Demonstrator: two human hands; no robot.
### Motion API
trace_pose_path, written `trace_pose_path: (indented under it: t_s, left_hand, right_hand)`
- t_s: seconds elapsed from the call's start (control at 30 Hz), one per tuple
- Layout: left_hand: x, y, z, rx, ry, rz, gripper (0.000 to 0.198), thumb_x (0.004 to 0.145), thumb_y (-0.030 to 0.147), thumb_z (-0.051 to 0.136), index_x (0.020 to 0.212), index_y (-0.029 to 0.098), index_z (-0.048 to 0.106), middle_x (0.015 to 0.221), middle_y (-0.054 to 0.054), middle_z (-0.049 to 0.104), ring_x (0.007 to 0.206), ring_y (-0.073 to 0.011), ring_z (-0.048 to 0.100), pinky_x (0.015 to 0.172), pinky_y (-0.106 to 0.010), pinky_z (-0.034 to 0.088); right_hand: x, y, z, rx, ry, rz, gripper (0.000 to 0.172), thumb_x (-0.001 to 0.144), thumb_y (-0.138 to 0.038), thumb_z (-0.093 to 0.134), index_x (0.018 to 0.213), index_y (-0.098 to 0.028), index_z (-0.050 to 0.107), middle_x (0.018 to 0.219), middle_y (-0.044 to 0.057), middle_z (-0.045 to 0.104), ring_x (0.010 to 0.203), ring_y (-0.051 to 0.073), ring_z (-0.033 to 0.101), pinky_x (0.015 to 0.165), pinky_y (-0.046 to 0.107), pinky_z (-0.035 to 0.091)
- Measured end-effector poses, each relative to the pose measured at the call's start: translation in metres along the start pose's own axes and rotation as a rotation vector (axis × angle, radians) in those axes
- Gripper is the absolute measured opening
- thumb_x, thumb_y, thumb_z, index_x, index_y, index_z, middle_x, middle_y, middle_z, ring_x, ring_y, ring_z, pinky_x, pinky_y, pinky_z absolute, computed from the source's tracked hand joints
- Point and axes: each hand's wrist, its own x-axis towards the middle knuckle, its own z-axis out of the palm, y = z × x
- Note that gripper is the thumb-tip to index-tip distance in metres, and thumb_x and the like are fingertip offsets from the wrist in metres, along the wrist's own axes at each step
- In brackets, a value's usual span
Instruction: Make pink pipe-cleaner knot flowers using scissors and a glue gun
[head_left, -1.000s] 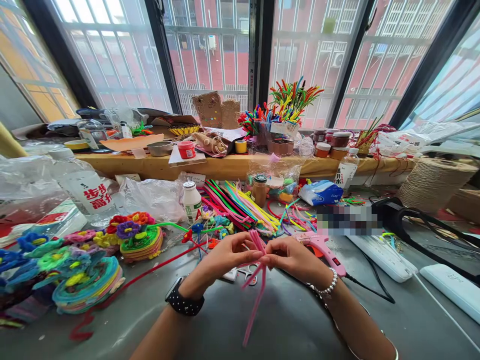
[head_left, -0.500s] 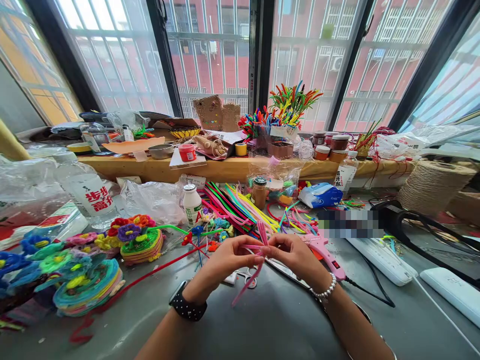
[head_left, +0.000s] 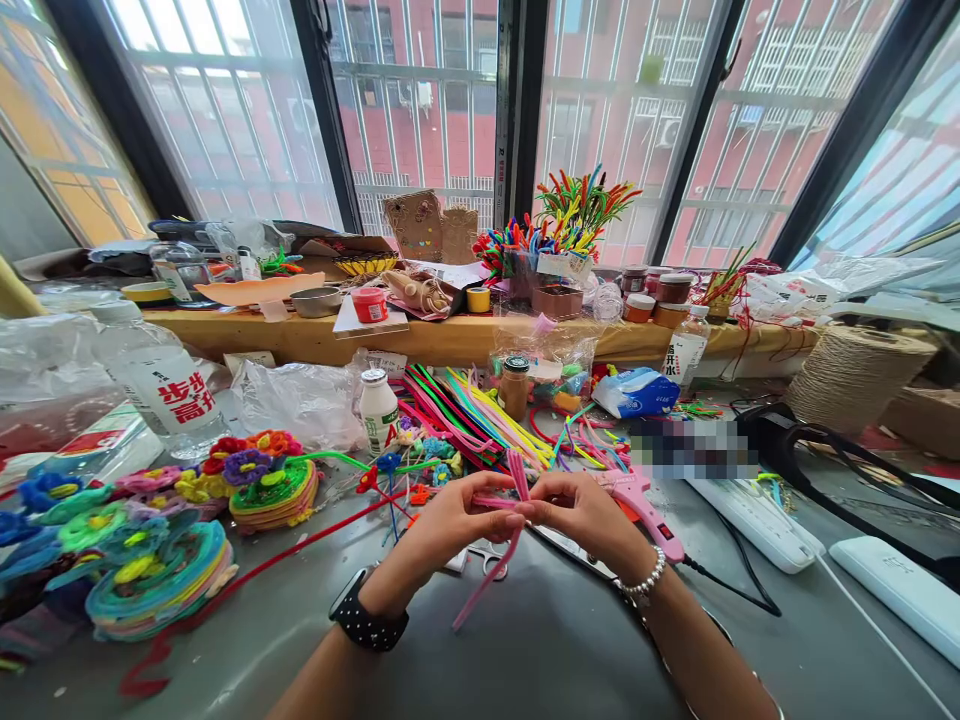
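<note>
Between my two hands is a small bunch of pink pipe cleaners (head_left: 516,470), folded or crossed where my fingers meet, with one long end hanging down toward the table. My left hand (head_left: 461,520) pinches it from the left, thumb and forefinger closed. From the other side my right hand (head_left: 589,515) grips it, fingertips nearly touching those of the left. The exact crossing is hidden by the fingers. Just below lie scissors (head_left: 491,562), partly covered. A pink glue gun (head_left: 645,505) rests to the right of my right hand.
Behind the hands lie loose coloured pipe cleaners (head_left: 450,415), a brown jar (head_left: 514,388) and a white bottle (head_left: 379,410). Pipe-cleaner flowers (head_left: 135,540) crowd the left. At right are a power strip (head_left: 757,520), a black strap (head_left: 817,450) and a twine spool (head_left: 855,375).
The view has shifted slightly. Both hands keep hold of the pink pipe cleaners at nearly the same spot, with only a small movement of the fingers.
</note>
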Motion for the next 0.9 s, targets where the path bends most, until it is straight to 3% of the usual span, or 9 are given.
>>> trace_pose_path:
  t_s: [0.13, 0.37, 0.7, 0.9]
  left_hand:
    - [-0.0019, 0.0021, 0.0009, 0.013, -0.05, 0.003, 0.029, 0.058, 0.03, 0.064, 0.08, 0.013, 0.056, 0.066, -0.002, 0.061, 0.063, -0.0145, 0.057, 0.058, -0.024, 0.042]
    - [-0.0006, 0.0006, -0.0016, -0.011, -0.091, -0.049, 0.032, 0.059, 0.026, 0.064, 0.084, 0.012, 0.051, 0.061, -0.002, 0.06, 0.053, -0.011, 0.054, 0.049, -0.021, 0.037]
    - [-0.0005, 0.0025, -0.0005, -0.045, -0.093, -0.055, 0.033, 0.056, 0.027, 0.067, 0.082, 0.013, 0.053, 0.059, 0.001, 0.059, 0.054, -0.0101, 0.053, 0.053, -0.022, 0.039]
    - [0.0, -0.0055, -0.0026, 0.017, -0.143, -0.04, 0.028, 0.056, 0.03, 0.067, 0.075, 0.013, 0.054, 0.057, 0.003, 0.057, 0.052, -0.0076, 0.049, 0.05, -0.019, 0.036]
  right_hand:
    - [0.0006, 0.0031, 0.0016, 0.029, -0.028, 0.009, 0.025, 0.069, -0.038, 0.056, 0.062, -0.015, 0.062, 0.06, -0.001, 0.054, 0.058, 0.011, 0.047, 0.053, 0.021, 0.034]
    - [0.0018, 0.0014, 0.0038, 0.014, -0.036, 0.027, 0.028, 0.069, -0.04, 0.055, 0.063, -0.015, 0.064, 0.061, 0.0, 0.053, 0.059, 0.011, 0.046, 0.055, 0.022, 0.034]
    - [0.0017, -0.0024, 0.0003, 0.094, -0.012, 0.054, 0.027, 0.071, -0.04, 0.053, 0.075, -0.014, 0.062, 0.067, 0.001, 0.058, 0.062, 0.012, 0.051, 0.056, 0.021, 0.038]
    - [0.0014, 0.0007, 0.0037, 0.11, -0.013, 0.032, 0.025, 0.069, -0.038, 0.056, 0.067, -0.013, 0.06, 0.061, 0.0, 0.057, 0.057, 0.011, 0.049, 0.052, 0.02, 0.037]
